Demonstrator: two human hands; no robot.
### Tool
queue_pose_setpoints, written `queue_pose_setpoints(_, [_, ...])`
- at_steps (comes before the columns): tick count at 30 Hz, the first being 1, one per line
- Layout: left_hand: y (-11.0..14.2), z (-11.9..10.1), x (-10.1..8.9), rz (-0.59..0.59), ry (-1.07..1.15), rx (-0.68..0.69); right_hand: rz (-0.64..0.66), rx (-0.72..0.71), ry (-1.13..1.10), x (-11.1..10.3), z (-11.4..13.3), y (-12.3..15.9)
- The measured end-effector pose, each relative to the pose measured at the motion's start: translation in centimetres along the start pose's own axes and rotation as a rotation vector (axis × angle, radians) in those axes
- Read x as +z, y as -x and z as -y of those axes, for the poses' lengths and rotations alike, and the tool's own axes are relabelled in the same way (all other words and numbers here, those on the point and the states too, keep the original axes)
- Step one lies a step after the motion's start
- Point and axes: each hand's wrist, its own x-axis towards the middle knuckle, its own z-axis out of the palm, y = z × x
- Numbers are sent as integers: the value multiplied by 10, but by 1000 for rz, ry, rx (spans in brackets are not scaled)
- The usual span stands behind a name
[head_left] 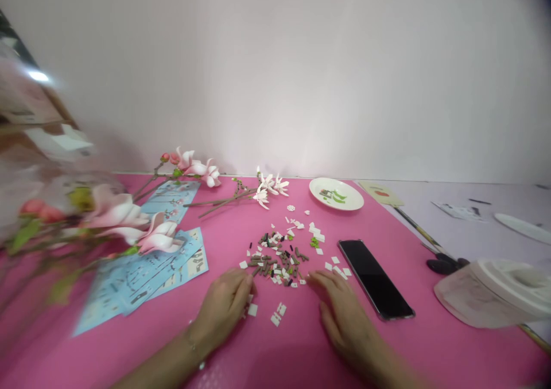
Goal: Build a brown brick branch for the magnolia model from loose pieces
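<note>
We see a loose pile of small brown and white plastic-looking pieces (267, 260) left of the black rectangular phone (375, 279). Probably light, stiff; pinch by edges. Long axes scattered, no shared direction. Left hand (224, 298): fingers curled, can't tell any grip. Right hand (343, 307), beside the phone: thumb and fingers apart.

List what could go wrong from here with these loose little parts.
The pile of small loose pieces lies close to the left hand and the right hand, so a careless sweep might scatter it. White tiles beside the phone could get knocked against it. A white piece by the left hand may be easily dragged aside.
</note>
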Motion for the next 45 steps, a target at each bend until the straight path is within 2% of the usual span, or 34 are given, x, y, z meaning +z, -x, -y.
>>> queue_pose_setpoints(3, [0, 1, 0, 1, 8, -9, 55, -10, -54, 1, 7, -1])
queue_pose_setpoints(9, [0, 1, 0, -8, 1, 9, 37, -15, -232, -2, 11, -5])
queue_pose_setpoints(16, [-1, 1, 0, -6, 7, -10, 115, -68, -173, 0, 13, -11])
queue_pose_setpoints(23, [0, 3, 0, 0, 0, -10, 32, -27, -313, -2, 9, -5])
queue_pose_setpoints(31, [0, 3, -1, -16, 6, 4, 58, -79, -264, -7, 18, 5])
queue_pose_setpoints(37, [-1, 0, -3, -96, 74, -5, 118, -238, -104, -9, 36, 3])
queue_pose_setpoints(41, [-3, -3, -5, -172, 178, -76, 182, -237, -128, -11, 42, 0])
queue_pose_setpoints(45, [-5, -2, -5, -205, 224, -135, 190, -241, -189, -14, 46, 0])
